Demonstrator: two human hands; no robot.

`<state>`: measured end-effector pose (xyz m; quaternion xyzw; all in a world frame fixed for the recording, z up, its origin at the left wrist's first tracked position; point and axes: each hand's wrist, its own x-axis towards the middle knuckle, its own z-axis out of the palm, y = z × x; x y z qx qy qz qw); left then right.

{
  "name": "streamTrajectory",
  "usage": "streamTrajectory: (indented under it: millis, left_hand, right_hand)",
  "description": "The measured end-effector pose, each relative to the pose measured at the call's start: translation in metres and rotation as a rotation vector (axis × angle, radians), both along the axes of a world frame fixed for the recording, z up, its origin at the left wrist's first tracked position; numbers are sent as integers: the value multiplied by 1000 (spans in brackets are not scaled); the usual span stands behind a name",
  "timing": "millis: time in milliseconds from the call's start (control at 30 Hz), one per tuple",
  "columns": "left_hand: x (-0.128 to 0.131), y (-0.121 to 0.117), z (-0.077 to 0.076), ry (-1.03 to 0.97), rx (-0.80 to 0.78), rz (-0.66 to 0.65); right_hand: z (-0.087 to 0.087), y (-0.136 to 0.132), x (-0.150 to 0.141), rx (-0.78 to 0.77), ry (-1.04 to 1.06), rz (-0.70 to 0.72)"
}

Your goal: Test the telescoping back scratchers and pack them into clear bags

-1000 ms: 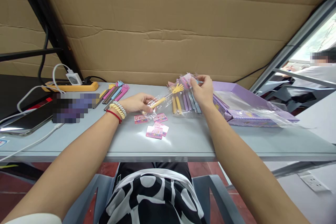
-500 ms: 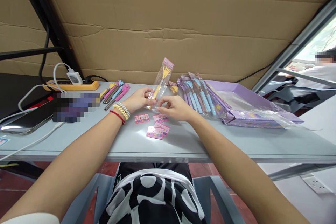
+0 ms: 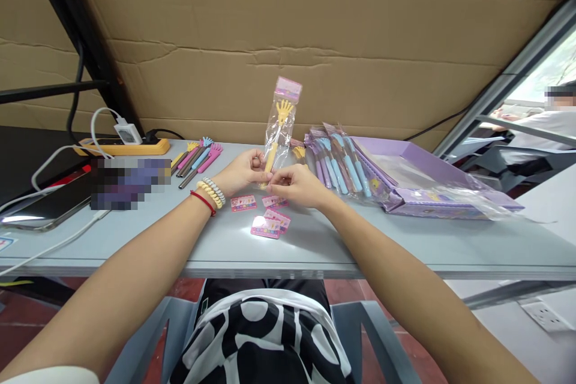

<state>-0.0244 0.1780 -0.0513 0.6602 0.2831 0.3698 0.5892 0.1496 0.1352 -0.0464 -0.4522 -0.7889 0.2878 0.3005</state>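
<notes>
A yellow hand-shaped back scratcher (image 3: 284,113) stands nearly upright in a clear plastic bag with a pink header card at its top. My left hand (image 3: 245,174) pinches the bag's lower end around the handle. My right hand (image 3: 297,185) is closed at the bag's bottom edge, thumb and finger together on the plastic. Several small pink printed cards (image 3: 265,227) lie on the table in front of my hands. Bagged back scratchers in blue and purple (image 3: 339,162) lie to the right, with a yellow one (image 3: 299,152) partly hidden behind my right hand.
Unbagged back scratchers (image 3: 200,159) lie in a bunch on the left. A purple open box (image 3: 432,204) with loose plastic bags stands on the right. Phones (image 3: 49,201), white cables and a yellow power strip (image 3: 155,147) occupy the left end. A person (image 3: 549,123) sits far right.
The bagged yellow back scratcher has risen and tilted more upright, its header card now higher and facing me. Both hands have stayed nearly in place at its lower end.
</notes>
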Motion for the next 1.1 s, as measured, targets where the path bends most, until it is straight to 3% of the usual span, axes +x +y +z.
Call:
streamTrajectory:
  millis: [467, 700, 967, 1100]
  left_hand:
    - [5, -2, -2, -10, 89, 78]
    - [8, -8, 3, -86, -46, 24]
    - [6, -5, 1, -35, -27, -40]
    - [5, -6, 3, -24, 2, -77]
  right_hand:
    - [1, 0, -1, 25, -21, -125]
    - [1, 0, 0, 147, -141, -228]
    - [1, 1, 2, 216, -188, -293]
    - [5, 1, 4, 102, -80, -295]
